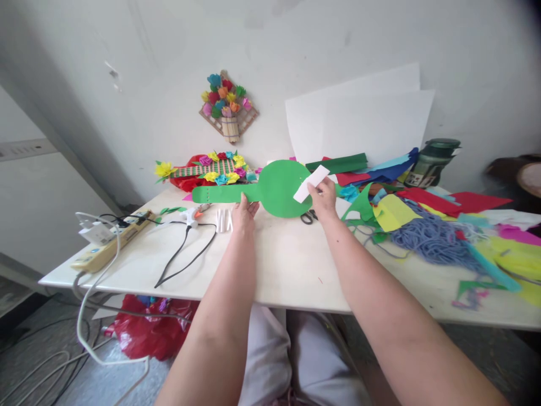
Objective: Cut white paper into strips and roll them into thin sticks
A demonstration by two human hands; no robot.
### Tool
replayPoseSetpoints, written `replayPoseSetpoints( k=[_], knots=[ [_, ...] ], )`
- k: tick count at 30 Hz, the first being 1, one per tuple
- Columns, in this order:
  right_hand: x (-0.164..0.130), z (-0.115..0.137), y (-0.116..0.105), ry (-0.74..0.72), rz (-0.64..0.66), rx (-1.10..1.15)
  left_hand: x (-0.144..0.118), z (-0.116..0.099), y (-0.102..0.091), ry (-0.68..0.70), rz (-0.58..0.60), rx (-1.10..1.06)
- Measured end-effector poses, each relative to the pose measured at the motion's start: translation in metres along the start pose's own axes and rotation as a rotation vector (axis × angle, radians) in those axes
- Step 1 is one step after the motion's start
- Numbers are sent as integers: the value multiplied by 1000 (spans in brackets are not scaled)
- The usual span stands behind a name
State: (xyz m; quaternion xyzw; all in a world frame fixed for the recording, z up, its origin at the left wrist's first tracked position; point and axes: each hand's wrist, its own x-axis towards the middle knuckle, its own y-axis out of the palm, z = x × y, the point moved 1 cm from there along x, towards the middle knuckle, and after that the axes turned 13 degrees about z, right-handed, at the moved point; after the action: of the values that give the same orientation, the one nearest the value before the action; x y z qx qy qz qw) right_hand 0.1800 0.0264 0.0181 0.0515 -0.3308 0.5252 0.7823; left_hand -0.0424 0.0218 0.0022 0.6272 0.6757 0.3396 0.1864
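Note:
A green paper cutout [281, 197], round with a long narrow neck to the left, is held up over the table. My left hand [244, 215] grips the neck near the round part, thumb in front and fingers behind. My right hand [323, 197] pinches a white paper strip [310, 185], which lies slanted across the right side of the round part. Whether my right fingers also hold the green edge, I cannot tell. Below the cutout, dark scissor handles [309, 217] show beside my right wrist. White sticks [224, 220] lie by my left hand.
A glue gun [192, 215] with a black cord and a power strip [112, 242] are at left. Behind stands a flower-trimmed stick craft [211, 169]. Coloured paper, blue-grey yarn [437, 237] and a dark jar [433, 162] crowd the right. Loose cables hang off the left edge.

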Motion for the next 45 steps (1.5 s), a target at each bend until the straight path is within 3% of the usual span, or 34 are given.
replayPoseSetpoints(
  k=[2,4,7,10,20,25,34,45],
  knots=[
    [-2,10,1,-53,29,-63,-1,4,5,6,23,-6],
    [-9,21,7,-41,139,10,-3,10,9,-5,54,-18],
    [-22,35,24,87,409,206,-5,18,14,-59,106,-35],
    [-30,43,38,155,543,227,-9,23,17,-116,158,-34],
    [-37,50,51,246,548,319,-16,26,27,-152,231,-58],
    [-42,52,56,276,591,272,-15,28,29,-150,177,-98],
    [-52,55,63,408,613,438,-14,25,23,-302,202,-120],
    [-60,57,68,426,612,527,-18,19,27,-328,252,-158]
  ],
)
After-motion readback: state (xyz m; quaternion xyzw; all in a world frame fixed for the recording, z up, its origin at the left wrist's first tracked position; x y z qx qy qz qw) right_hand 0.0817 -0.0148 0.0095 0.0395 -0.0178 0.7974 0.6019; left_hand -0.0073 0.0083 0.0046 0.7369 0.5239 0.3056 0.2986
